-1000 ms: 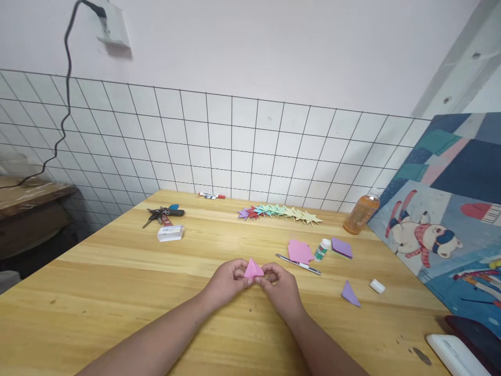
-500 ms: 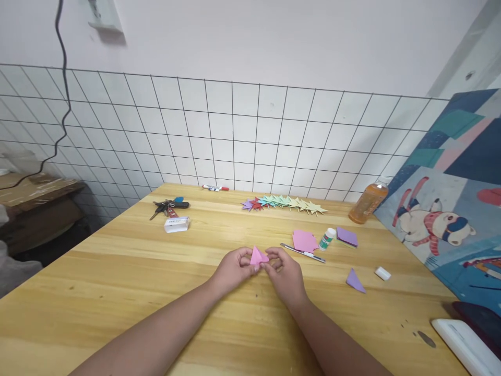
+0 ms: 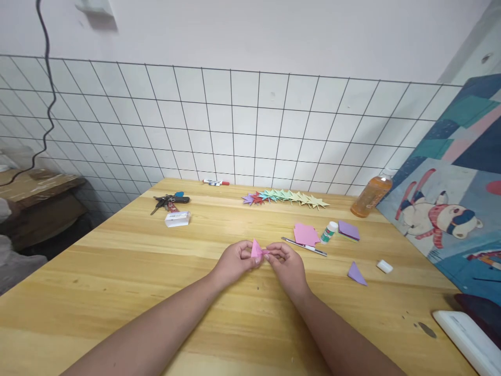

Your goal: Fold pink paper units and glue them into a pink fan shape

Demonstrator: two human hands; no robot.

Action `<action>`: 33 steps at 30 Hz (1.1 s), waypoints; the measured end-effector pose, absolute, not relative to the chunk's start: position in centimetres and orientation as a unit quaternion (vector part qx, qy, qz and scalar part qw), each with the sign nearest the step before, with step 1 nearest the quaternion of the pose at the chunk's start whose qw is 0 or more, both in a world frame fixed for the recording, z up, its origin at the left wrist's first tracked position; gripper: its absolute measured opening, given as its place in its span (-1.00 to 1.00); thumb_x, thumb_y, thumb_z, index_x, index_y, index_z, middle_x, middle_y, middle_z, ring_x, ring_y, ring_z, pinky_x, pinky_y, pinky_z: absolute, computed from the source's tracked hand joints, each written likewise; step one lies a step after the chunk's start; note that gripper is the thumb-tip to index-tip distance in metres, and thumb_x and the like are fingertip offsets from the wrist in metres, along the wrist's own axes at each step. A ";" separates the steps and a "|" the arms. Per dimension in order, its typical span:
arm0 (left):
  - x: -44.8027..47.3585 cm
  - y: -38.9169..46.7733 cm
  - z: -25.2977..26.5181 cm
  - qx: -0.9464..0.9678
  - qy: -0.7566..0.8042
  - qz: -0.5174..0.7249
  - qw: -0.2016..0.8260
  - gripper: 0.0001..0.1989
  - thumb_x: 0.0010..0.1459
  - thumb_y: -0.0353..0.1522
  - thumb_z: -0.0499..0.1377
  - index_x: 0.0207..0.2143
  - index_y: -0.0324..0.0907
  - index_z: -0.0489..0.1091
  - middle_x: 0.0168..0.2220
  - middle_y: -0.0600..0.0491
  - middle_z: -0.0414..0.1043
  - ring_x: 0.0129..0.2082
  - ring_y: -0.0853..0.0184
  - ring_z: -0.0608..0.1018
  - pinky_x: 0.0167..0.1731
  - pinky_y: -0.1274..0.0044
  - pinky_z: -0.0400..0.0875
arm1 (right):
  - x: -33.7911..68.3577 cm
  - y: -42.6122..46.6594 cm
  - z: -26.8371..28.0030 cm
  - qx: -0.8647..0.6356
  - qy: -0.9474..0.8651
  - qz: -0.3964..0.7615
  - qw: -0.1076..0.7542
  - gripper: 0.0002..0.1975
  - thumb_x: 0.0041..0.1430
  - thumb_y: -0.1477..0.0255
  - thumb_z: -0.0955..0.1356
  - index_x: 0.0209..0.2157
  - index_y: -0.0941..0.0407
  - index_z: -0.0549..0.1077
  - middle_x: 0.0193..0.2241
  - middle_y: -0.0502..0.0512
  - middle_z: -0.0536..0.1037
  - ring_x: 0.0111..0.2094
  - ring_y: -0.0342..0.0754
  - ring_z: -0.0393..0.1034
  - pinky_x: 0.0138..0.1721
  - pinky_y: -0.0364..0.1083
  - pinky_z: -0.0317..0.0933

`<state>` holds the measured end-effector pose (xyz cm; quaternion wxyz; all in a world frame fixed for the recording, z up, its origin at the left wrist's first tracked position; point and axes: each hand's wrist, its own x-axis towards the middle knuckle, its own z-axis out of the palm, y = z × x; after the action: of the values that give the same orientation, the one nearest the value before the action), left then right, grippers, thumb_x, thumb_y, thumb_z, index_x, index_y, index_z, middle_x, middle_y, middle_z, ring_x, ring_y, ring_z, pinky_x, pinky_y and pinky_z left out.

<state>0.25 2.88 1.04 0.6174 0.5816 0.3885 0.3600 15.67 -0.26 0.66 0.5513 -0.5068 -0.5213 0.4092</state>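
A small folded pink paper (image 3: 256,249) is held between my two hands, low over the wooden table. My left hand (image 3: 236,259) pinches its left side, thumb in front and fingers behind. At its right end, my right hand (image 3: 287,267) grips a narrow pink tip between thumb and fingers. The paper's upper point sticks up between the hands; its lower part is partly covered by my thumbs. Just beyond my right hand lie a utility knife (image 3: 315,251) and a stack of pink paper (image 3: 306,234).
A glue stick (image 3: 329,232), purple paper stack (image 3: 348,230), folded purple triangle (image 3: 357,273) and eraser (image 3: 384,266) lie to the right. Farther back are folded paper stars (image 3: 285,196), a bottle (image 3: 371,195) and a marker (image 3: 216,183). Keys (image 3: 170,201) and a small box (image 3: 177,219) lie left.
The pink paper's right side has narrowed to a thin tip within my right fingers. Both hands keep hold of it. The whole view has shifted slightly.
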 end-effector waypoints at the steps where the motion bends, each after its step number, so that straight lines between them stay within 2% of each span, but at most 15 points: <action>1: 0.3 2.9 1.1 0.580 0.390 0.359 0.618 -0.65 -0.14 -0.28 0.27 -0.29 -0.26 0.33 -0.49 0.00 0.48 -0.55 0.42 0.44 -0.55 0.64 0.22 | 15.6 -0.3 0.7 -0.513 -0.527 0.399 0.548 -0.81 -0.09 0.39 0.37 -0.36 0.14 0.44 -0.43 0.11 0.54 -0.35 -0.03 0.44 -0.31 -0.07 0.31; 5: 0.3 2.8 1.2 0.578 0.394 0.359 0.618 -0.65 -0.13 -0.27 0.27 -0.29 -0.27 0.33 -0.56 0.04 0.45 -0.59 0.44 0.42 -0.57 0.65 0.20 | 15.6 -0.2 0.9 -0.515 -0.518 0.407 0.549 -0.76 -0.15 0.38 0.41 -0.34 0.13 0.44 -0.42 0.09 0.54 -0.39 -0.05 0.43 -0.36 -0.09 0.32; 8: 0.2 2.8 1.1 0.575 0.394 0.359 0.621 -0.64 -0.15 -0.26 0.27 -0.30 -0.26 0.33 -0.53 0.02 0.47 -0.56 0.42 0.45 -0.55 0.64 0.23 | 15.6 -0.3 1.0 -0.518 -0.531 0.403 0.537 -0.83 -0.12 0.36 0.39 -0.42 0.13 0.47 -0.47 0.07 0.55 -0.43 -0.07 0.42 -0.36 -0.10 0.30; 11: 0.2 2.8 1.0 0.575 0.392 0.356 0.624 -0.64 -0.17 -0.26 0.28 -0.31 -0.25 0.34 -0.51 0.01 0.48 -0.54 0.39 0.47 -0.54 0.63 0.24 | 15.6 -0.4 1.0 -0.531 -0.550 0.376 0.524 -0.84 -0.08 0.36 0.37 -0.41 0.11 0.50 -0.47 0.06 0.55 -0.45 -0.07 0.41 -0.39 -0.11 0.30; 19: 0.2 2.7 1.0 0.585 0.390 0.351 0.618 -0.66 -0.14 -0.28 0.26 -0.30 -0.26 0.34 -0.46 -0.02 0.50 -0.50 0.37 0.49 -0.50 0.62 0.26 | 16.0 -0.4 0.6 -0.512 -0.613 0.291 0.526 -0.89 -0.04 0.44 0.34 -0.45 0.05 0.54 -0.41 0.06 0.54 -0.33 -0.06 0.40 -0.27 -0.10 0.28; 25: 0.1 2.8 0.9 0.584 0.389 0.349 0.622 -0.66 -0.14 -0.28 0.27 -0.30 -0.26 0.34 -0.46 -0.02 0.50 -0.50 0.37 0.49 -0.52 0.63 0.24 | 15.8 -0.8 0.9 -0.543 -0.638 0.235 0.492 -0.85 -0.02 0.47 0.32 -0.37 0.05 0.51 -0.40 0.04 0.51 -0.46 -0.11 0.37 -0.41 -0.14 0.25; 29: 0.2 2.8 1.0 0.579 0.387 0.346 0.629 -0.65 -0.15 -0.28 0.28 -0.30 -0.27 0.34 -0.47 -0.01 0.49 -0.50 0.38 0.48 -0.51 0.62 0.25 | 15.8 -1.0 0.9 -0.538 -0.667 0.200 0.474 -0.85 -0.01 0.50 0.31 -0.39 0.04 0.51 -0.39 0.03 0.50 -0.40 -0.11 0.36 -0.35 -0.14 0.24; 33: 0.1 2.8 1.2 0.578 0.374 0.352 0.634 -0.66 -0.17 -0.29 0.29 -0.32 -0.26 0.35 -0.48 0.01 0.48 -0.51 0.41 0.46 -0.50 0.63 0.24 | 15.9 -1.0 0.8 -0.551 -0.680 0.176 0.450 -0.84 0.00 0.49 0.31 -0.35 0.04 0.49 -0.38 0.02 0.50 -0.46 -0.12 0.34 -0.40 -0.14 0.23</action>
<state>0.14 2.77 1.19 0.6336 0.5784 0.3739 0.3524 15.88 -1.00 0.84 0.4499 -0.5509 -0.6805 0.1759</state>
